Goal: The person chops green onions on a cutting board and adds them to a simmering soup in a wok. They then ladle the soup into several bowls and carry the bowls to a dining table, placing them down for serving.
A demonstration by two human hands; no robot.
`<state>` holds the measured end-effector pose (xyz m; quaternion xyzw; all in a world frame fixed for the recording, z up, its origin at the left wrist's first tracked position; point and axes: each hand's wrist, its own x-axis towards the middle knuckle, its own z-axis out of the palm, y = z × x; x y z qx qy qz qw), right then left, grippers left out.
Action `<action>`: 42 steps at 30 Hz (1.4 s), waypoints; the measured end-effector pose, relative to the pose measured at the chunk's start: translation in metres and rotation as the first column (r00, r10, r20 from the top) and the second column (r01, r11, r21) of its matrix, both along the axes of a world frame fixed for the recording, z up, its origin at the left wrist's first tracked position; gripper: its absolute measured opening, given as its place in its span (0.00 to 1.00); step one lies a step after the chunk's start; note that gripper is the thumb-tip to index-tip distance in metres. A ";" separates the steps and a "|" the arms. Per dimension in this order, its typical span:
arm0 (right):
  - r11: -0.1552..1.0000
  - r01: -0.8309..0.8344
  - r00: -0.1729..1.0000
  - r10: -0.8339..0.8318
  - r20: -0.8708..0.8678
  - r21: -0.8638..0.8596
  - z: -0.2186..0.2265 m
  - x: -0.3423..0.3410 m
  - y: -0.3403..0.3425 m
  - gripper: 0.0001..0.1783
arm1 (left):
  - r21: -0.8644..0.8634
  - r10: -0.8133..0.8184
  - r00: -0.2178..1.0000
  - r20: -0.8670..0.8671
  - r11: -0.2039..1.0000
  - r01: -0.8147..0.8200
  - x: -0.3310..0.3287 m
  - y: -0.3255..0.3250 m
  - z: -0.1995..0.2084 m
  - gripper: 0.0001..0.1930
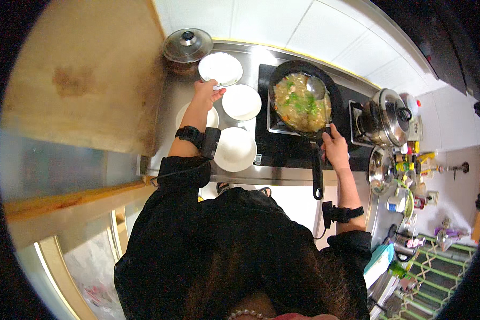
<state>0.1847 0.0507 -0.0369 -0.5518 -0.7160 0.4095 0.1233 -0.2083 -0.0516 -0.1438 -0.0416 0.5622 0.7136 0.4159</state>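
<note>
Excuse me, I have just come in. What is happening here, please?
A person stands at the stove. The left hand holds a white bowl by its near edge, beside a lidded pot. The right hand grips the handle of a ladle, whose head rests in food with green bits in a black pan. Three more white bowls stand nearby.

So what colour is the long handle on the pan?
The pan's long handle is black; it shows best in the head view.
</note>
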 end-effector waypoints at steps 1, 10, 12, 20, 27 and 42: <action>1.000 -0.001 1.000 0.001 -0.020 -0.013 -0.004 -0.005 -0.003 0.32 | 0.008 -0.041 0.999 0.025 0.999 0.041 -0.004 0.011 0.000 0.28; 0.742 0.101 0.756 -0.490 -0.434 -0.663 0.036 0.006 -0.025 0.31 | -0.123 -0.089 0.993 -0.081 0.989 0.079 -0.033 0.058 -0.036 0.18; 0.803 0.183 0.818 -0.444 -0.365 -0.568 0.052 0.004 -0.036 0.33 | -0.168 -0.071 0.995 -0.066 0.984 0.059 -0.037 0.064 -0.045 0.17; 0.984 0.143 0.990 -0.142 0.021 -0.103 0.073 0.030 -0.068 0.35 | -0.223 -0.121 0.993 0.007 0.968 0.119 -0.042 0.071 -0.068 0.16; 0.955 -0.241 0.936 0.182 0.301 0.172 0.050 0.032 -0.058 0.33 | -0.287 0.030 0.999 -0.014 0.957 -0.033 -0.017 0.059 -0.032 0.23; 0.977 -0.208 0.965 0.212 -0.155 0.042 -0.016 0.050 0.068 0.32 | 0.241 0.002 0.994 0.105 0.970 -0.027 0.144 -0.086 0.113 0.24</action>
